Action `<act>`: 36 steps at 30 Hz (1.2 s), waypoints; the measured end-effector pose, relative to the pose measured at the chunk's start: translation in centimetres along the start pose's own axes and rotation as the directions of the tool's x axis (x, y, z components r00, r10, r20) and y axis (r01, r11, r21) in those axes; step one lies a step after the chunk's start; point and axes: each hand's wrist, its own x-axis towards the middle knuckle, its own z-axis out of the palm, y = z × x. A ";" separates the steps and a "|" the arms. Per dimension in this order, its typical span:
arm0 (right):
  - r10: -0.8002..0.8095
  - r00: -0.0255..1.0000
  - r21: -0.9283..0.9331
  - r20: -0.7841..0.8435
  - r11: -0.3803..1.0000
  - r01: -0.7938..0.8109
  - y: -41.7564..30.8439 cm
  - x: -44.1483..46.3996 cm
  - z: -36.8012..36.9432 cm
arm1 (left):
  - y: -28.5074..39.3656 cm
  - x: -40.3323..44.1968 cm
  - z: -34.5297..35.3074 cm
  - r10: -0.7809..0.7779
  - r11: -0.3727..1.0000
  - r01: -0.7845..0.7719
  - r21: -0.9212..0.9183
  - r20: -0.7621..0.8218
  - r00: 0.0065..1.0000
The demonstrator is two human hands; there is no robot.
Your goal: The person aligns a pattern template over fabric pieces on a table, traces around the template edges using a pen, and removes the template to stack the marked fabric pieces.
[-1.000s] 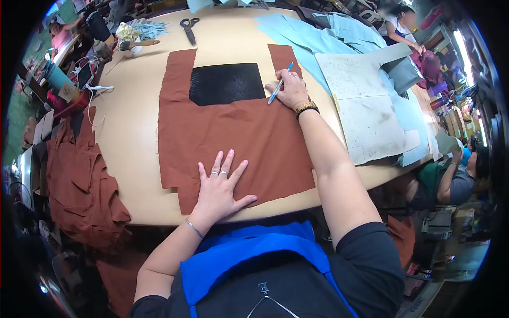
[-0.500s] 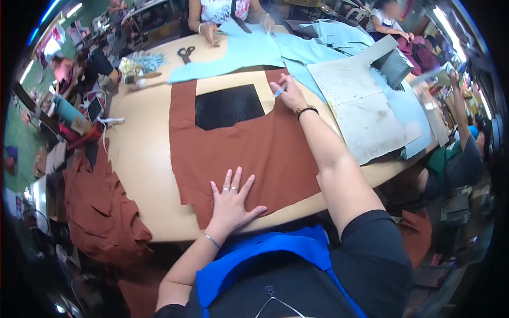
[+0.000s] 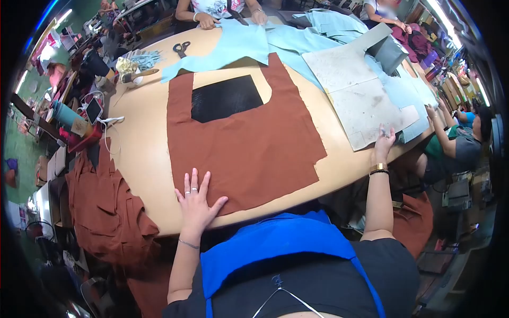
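My left hand [image 3: 195, 204] lies flat with fingers spread on the near left part of a rust-brown fabric panel [image 3: 244, 153]. The panel has two upper arms around a wide cutout, and a black rectangle [image 3: 228, 98] shows within the cutout. My right hand [image 3: 384, 144] is at the lower edge of a worn grey-white pattern board [image 3: 355, 100], its fingers partly curled. A small bluish pen [image 3: 383, 132] shows between those fingers. Whether they also grip the board, I cannot tell.
Light blue fabric [image 3: 233, 45] lies across the far side, where another person's hands [image 3: 207, 21] rest. Black scissors [image 3: 181, 49] lie at the far left. Crumpled brown fabric [image 3: 108, 206] hangs off the left edge. A grey block [image 3: 389, 55] sits on the board. Co-workers are at the right.
My right hand has moved from the brown panel's upper right arm down and right to the pattern board's lower edge. My left hand has shifted slightly left, still flat on the fabric.
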 end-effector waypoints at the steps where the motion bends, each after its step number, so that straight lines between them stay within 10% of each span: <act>1: 0.165 0.986 0.138 0.028 0.976 -0.167 -1.2 -0.8 -0.2 | -0.1 0.0 -0.3 -0.011 1.000 0.011 0.016 0.010 1.000; 8: 0.419 0.907 0.472 -0.039 0.808 -0.352 -3.9 -0.5 0.3 | 1.2 0.8 -0.1 0.038 0.999 -0.038 0.022 -0.006 0.999; 13: 0.214 0.955 0.057 0.205 0.972 -0.230 -8.9 -0.1 1.4 | 1.6 0.5 0.3 0.008 1.000 -0.008 -0.009 -0.026 1.000; 17: -0.259 0.932 0.193 0.252 0.958 0.214 -14.6 1.9 2.3 | 0.7 0.4 0.8 -0.045 0.998 0.042 -0.049 -0.064 0.997; 25: -0.388 0.796 0.401 0.465 0.894 0.201 -32.2 -7.0 1.4 | 1.0 2.6 -2.5 -0.103 0.899 0.007 -0.438 -0.195 0.975; 28: -0.372 0.737 0.478 0.565 0.875 0.076 -34.2 -11.8 3.0 | 1.0 5.3 -1.9 0.021 0.662 -0.205 -0.720 -0.255 0.967; 33: -0.298 0.558 0.524 0.775 0.796 -0.303 -32.7 -15.8 6.2 | 3.0 8.3 -2.4 0.077 -0.359 0.054 -0.932 0.028 0.997; 36: -0.218 0.493 0.403 0.843 0.861 -0.309 -30.3 -15.2 7.5 | 1.3 8.5 -2.2 0.074 -0.455 0.088 -0.886 0.061 0.995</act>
